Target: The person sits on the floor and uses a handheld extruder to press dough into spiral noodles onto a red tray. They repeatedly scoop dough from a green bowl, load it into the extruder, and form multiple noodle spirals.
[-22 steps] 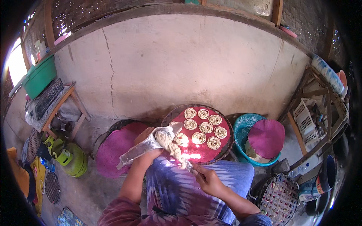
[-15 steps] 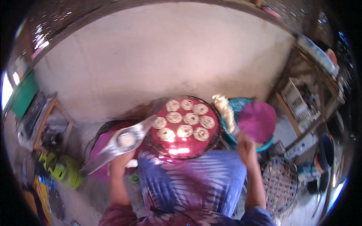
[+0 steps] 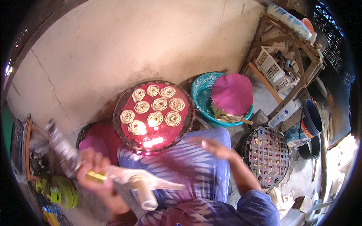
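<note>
My left hand (image 3: pixel 94 171) grips a long-handled press (image 3: pixel 130 177), blurred by motion, that looks like a noodle dough press. A pale cylinder juts from its body over my lap, and a dark, shiny handle end points up and left. My right hand (image 3: pixel 215 148) hovers over the patterned blue cloth (image 3: pixel 211 165) on my lap, fingers stretched out and holding nothing. Resting against my knees is a round woven tray (image 3: pixel 117 109) lined with red sheet. Several coiled noodle rosettes (image 3: pixel 159 104) lie on it, with bare red at its near side.
A teal basin (image 3: pixel 201 90) with a round magenta sheet (image 3: pixel 232 94) stands right of the tray. Nearby are a lattice basket (image 3: pixel 267 156), a dark bucket (image 3: pixel 312 117) and a wooden rack (image 3: pixel 260 84). A green gas cylinder (image 3: pixel 62 192) stands at left.
The view has swung right. My right hand has left the basin side, let go of the pale, lumpy roll and come over my lap. My left hand has turned the press over, its cylinder now pointing down.
</note>
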`<state>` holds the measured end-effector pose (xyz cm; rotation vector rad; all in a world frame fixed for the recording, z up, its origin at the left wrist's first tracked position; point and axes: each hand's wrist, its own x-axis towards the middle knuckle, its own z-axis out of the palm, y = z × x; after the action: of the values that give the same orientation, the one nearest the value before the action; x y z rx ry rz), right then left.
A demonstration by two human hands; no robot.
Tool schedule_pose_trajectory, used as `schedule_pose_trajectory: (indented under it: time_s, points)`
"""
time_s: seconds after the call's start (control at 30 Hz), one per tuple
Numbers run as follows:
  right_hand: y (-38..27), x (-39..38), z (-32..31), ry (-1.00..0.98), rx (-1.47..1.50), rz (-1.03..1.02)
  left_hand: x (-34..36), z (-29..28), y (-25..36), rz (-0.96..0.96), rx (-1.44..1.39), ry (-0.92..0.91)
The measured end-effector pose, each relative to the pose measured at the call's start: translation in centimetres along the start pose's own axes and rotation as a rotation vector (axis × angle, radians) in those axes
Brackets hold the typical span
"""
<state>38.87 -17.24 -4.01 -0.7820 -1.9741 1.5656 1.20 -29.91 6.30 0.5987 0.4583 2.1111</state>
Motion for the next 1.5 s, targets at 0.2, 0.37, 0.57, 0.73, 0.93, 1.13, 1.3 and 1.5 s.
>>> schedule_pose_trajectory:
  time_s: [0.2,0.37,0.57,0.73,0.93,1.13,1.3,1.5]
  points:
    - [-4.0,0.9,15.7,-0.143,1.538,0.584,-0.4,-1.0,-9.5,-0.450,0.026,-0.059]
    - [-6.7,-0.6,8.3,0.185,1.302,0.336,-0.4,-4.2,-7.8,-0.237,0.789,-0.302]
    - [-10.5,0.8,6.6,0.237,0.110,-0.081,-2.4,-3.0,-9.0,-0.634,0.983,-0.714]
    - [-12.9,1.8,6.1,-0.059,-0.450,-0.307,-3.0,-1.9,-8.7,-0.686,0.969,-1.005]
    - [-11.3,1.6,7.7,-0.260,-0.460,-0.068,-4.4,-1.9,-10.4,-0.458,0.874,-1.270]
    - [-8.0,0.3,2.2,-0.717,0.417,0.554,1.3,-0.5,-7.7,-0.740,0.854,-1.265]
    - [-8.9,2.4,-0.6,-0.572,0.663,0.556,9.6,3.4,-8.5,-0.535,-0.256,-0.453]
    - [-10.6,9.9,-3.9,-0.339,0.354,0.683,18.0,0.1,-16.5,-0.542,-0.663,-0.226]
